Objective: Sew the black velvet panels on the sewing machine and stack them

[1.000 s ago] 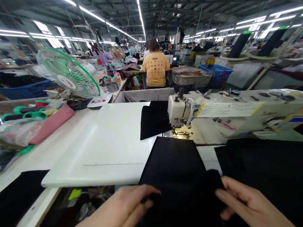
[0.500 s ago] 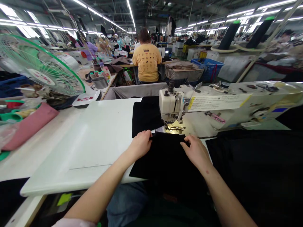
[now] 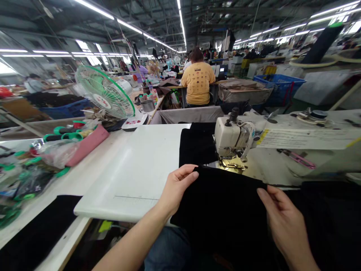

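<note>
A piece of black fabric (image 3: 225, 203) hangs between my two hands, its upper edge pulled fairly straight in front of the sewing machine (image 3: 234, 139). My left hand (image 3: 177, 186) pinches the left corner of that edge between thumb and fingers. At the other end, my right hand (image 3: 284, 210) grips the right corner the same way. Just behind the edge is the lit presser foot (image 3: 232, 165), with the fabric apart from the needle area. Another black fabric piece (image 3: 196, 146) lies on the white table (image 3: 135, 162) left of the machine head.
A green-rimmed fan (image 3: 104, 94) stands at the table's back left. Thread spools and a pink cloth roll (image 3: 88, 145) lie at left. Pink-handled thread snips (image 3: 299, 158) rest against the machine. More black fabric (image 3: 327, 222) is piled at right. A person in yellow (image 3: 197, 82) sits ahead.
My view has turned left. Both hands have raised the black fabric's edge closer to me, and they are farther apart, stretching that edge between them.
</note>
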`<action>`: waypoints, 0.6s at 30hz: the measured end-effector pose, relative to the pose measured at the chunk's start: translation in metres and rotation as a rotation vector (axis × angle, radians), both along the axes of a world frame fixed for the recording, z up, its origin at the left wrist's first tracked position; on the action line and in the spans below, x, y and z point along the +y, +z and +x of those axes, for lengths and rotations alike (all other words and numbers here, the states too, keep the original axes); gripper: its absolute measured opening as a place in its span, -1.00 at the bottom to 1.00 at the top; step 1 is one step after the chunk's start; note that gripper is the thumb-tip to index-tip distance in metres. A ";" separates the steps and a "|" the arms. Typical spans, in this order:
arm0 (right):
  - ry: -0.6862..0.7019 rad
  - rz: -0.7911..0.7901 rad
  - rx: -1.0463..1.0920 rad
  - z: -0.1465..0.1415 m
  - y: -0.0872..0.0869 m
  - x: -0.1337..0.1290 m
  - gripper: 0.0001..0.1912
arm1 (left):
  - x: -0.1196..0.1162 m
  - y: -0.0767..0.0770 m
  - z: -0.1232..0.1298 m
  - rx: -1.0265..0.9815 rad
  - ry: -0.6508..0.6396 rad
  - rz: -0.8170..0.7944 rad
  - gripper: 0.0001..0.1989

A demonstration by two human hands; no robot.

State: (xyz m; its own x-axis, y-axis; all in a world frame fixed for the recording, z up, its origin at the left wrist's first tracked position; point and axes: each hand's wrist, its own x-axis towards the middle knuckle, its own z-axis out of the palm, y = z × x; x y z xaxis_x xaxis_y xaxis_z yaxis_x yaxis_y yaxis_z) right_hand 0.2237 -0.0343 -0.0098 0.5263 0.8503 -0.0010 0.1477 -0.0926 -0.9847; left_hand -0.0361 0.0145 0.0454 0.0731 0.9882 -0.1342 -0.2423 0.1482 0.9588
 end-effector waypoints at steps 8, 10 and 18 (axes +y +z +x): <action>-0.123 0.025 0.341 -0.012 0.013 0.000 -0.46 | -0.006 0.008 -0.002 0.072 0.239 0.066 -0.81; -0.166 0.027 0.417 -0.018 0.022 0.001 -0.47 | -0.006 0.011 -0.001 0.016 0.260 0.001 -0.78; -0.191 0.030 0.546 -0.019 0.027 0.001 -0.43 | -0.005 0.014 -0.002 0.014 0.258 -0.005 -0.79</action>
State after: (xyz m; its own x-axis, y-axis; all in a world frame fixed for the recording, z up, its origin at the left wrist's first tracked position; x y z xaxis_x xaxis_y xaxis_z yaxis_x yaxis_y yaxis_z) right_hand 0.2047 -0.0335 0.0169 0.6003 0.7443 -0.2927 -0.3993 -0.0381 -0.9160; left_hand -0.0382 0.0092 0.0599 -0.1832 0.9733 -0.1386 -0.2596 0.0881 0.9617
